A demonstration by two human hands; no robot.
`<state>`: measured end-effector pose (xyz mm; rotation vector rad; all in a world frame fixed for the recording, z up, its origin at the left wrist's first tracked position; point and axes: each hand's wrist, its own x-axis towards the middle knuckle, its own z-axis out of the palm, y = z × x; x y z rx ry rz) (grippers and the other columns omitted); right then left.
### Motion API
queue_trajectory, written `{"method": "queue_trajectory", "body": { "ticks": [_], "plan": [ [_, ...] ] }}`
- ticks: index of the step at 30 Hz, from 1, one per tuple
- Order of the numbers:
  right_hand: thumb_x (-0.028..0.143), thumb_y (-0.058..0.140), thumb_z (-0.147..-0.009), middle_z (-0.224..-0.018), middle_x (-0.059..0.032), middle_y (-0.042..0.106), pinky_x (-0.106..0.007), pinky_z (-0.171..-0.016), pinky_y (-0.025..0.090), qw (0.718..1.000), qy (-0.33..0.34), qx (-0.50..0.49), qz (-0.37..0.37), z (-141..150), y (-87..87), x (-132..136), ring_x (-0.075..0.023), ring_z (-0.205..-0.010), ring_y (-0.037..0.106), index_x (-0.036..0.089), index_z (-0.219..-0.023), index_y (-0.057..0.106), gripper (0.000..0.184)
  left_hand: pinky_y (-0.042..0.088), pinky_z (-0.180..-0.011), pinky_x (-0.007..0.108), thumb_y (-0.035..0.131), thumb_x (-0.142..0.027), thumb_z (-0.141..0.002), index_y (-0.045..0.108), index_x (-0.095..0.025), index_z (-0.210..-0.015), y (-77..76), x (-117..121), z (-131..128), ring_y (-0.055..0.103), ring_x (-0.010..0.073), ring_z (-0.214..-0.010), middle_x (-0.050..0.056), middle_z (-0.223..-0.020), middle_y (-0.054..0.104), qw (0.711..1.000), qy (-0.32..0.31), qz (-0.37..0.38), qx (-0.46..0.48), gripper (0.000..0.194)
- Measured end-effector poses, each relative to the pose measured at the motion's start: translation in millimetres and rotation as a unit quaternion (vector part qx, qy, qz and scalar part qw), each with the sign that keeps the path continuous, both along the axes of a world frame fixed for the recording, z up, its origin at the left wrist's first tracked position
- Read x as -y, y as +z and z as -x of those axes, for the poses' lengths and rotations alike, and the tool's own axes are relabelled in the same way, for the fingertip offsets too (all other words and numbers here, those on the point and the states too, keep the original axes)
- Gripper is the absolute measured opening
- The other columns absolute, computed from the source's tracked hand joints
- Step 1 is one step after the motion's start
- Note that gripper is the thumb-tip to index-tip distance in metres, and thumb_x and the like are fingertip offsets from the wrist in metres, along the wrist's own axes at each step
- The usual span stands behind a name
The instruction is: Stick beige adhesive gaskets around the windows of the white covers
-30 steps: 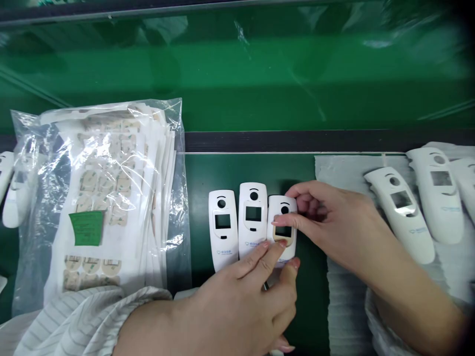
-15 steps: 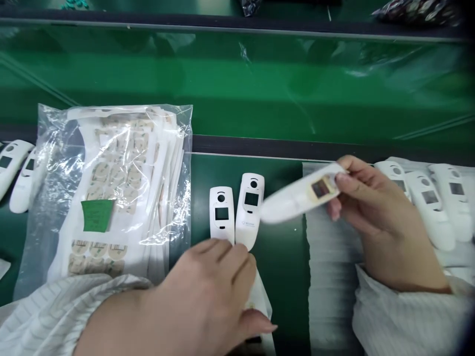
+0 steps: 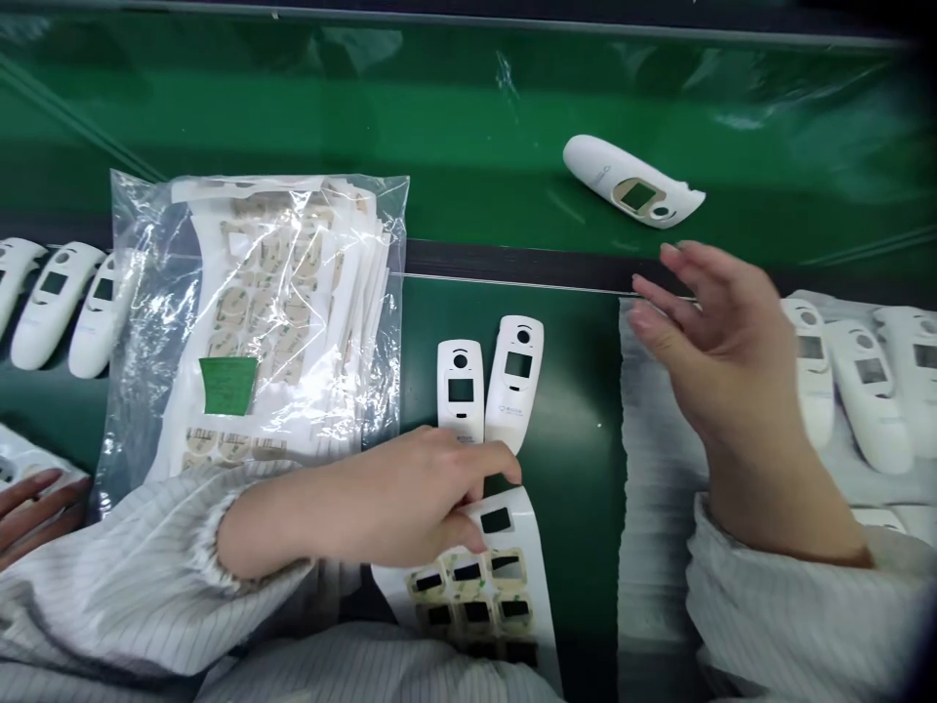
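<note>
My right hand (image 3: 721,361) is open and empty, raised above the edge of a white foam sheet (image 3: 651,488). A white device casing (image 3: 633,186) with a tan gasket around its window lies on the far green belt, up and left of those fingers. My left hand (image 3: 395,508) rests over the top of a white sheet of adhesive gaskets (image 3: 468,591), fingers at its upper edge. Its fingertips nearly reach two upright white casings (image 3: 461,386) (image 3: 514,383) on the green mat (image 3: 571,410).
A clear plastic bag (image 3: 256,322) of gasket sheets lies left of the casings. Several white casings (image 3: 871,395) sit on the foam at right, and several more (image 3: 51,303) lie at far left. A co-worker's hand (image 3: 33,508) shows at lower left.
The casing held in my right hand now lies on the far belt, and that hand is empty. The gasket sheet shows more fully below my left hand. The view has shifted slightly.
</note>
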<state>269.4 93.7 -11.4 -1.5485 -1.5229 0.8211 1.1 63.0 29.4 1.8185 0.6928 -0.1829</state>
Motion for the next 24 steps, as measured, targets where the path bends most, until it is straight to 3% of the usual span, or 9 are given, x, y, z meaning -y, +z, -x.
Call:
{"method": "queue_trajectory", "body": {
  "ticks": [3,6,10,13,16,19,22,24],
  "plan": [
    [0.027,0.059,-0.088,-0.125,-0.0089,0.063,-0.044,-0.102,0.046,0.988,0.048,0.144,-0.027,3.1,-3.8,-6.8,-0.0255,-0.118,0.059,0.026,-0.115,0.062,0.027,0.044,-0.059,0.02,0.075,-0.018,-0.083,0.057,-0.017,-0.118,-5.3,-6.0,-0.3,0.064,0.0128,-0.07,-0.002,-0.077,0.067,0.997,0.008,0.074,0.009,0.04],
    [0.027,0.059,-0.086,-0.105,-0.0093,0.07,-0.046,-0.096,0.048,0.977,0.055,0.201,-0.038,3.4,-6.2,-13.5,-0.026,-0.103,0.064,0.021,-0.099,0.068,0.018,0.045,-0.059,0.02,0.075,-0.019,-0.082,0.058,-0.017,-0.118,-8.0,-8.5,0.1,0.065,0.0133,-0.071,-0.001,-0.08,0.068,0.994,0.009,0.105,0.01,0.039],
    [0.028,0.056,-0.087,-0.113,-0.0106,0.07,-0.045,-0.09,0.051,0.971,0.036,0.228,-0.063,1.0,-2.9,-17.6,-0.0255,-0.104,0.065,0.02,-0.105,0.067,0.023,0.045,-0.056,0.019,0.076,-0.022,-0.081,0.061,-0.015,-0.114,-11.3,-7.9,1.2,0.067,0.0152,-0.071,0.001,-0.08,0.069,0.997,0.01,0.079,0.021,0.037],
    [0.029,0.058,-0.086,-0.11,-0.0112,0.071,-0.043,-0.079,0.055,0.968,0.031,0.24,-0.06,4.4,9.4,-8.2,-0.0265,-0.101,0.066,0.019,-0.105,0.067,0.023,0.045,-0.055,0.02,0.075,-0.022,-0.081,0.059,-0.014,-0.112,-14.0,-6.7,1.9,0.067,0.0152,-0.069,0.001,-0.075,0.069,0.997,0.005,0.065,0.039,0.036],
    [0.03,0.059,-0.087,-0.104,-0.0098,0.073,-0.039,-0.071,0.056,0.969,0.048,0.238,-0.047,15.0,29.4,21.0,-0.0251,-0.093,0.069,0.02,-0.103,0.068,0.021,0.045,-0.056,0.02,0.072,-0.019,-0.083,0.057,-0.013,-0.113,-16.3,-5.1,2.7,0.067,0.015,-0.067,0.0,-0.071,0.07,0.996,0.003,0.067,0.056,0.034],
    [0.029,0.062,-0.087,-0.099,-0.0057,0.074,-0.039,-0.079,0.058,0.971,0.109,0.209,-0.036,29.2,46.5,67.3,-0.0219,-0.092,0.069,0.023,-0.101,0.069,0.016,0.044,-0.056,0.021,0.072,-0.021,-0.084,0.059,-0.013,-0.105,-19.3,-3.2,3.6,0.067,0.0155,-0.066,0.002,-0.072,0.071,0.995,0.005,0.068,0.07,0.027],
    [0.024,0.066,-0.086,-0.108,-0.0047,0.072,-0.038,-0.085,0.059,0.973,0.192,0.127,-0.012,42.3,48.6,115.6,-0.0216,-0.101,0.069,0.029,-0.105,0.07,0.02,0.042,-0.056,0.021,0.071,-0.024,-0.084,0.061,-0.014,-0.093,-22.7,-1.2,3.9,0.065,0.0144,-0.065,0.002,-0.074,0.071,0.994,0.005,0.066,0.083,0.017],
    [0.024,0.07,-0.083,-0.121,-0.0057,0.069,-0.039,-0.091,0.058,0.976,0.194,0.098,0.001,49.9,40.8,141.0,-0.0232,-0.11,0.067,0.031,-0.112,0.069,0.03,0.04,-0.055,0.02,0.07,-0.025,-0.085,0.062,-0.014,-0.086,-24.7,0.2,3.5,0.062,0.0125,-0.063,0.0,-0.071,0.069,0.994,0.001,0.062,0.09,0.013]
  ]
}}
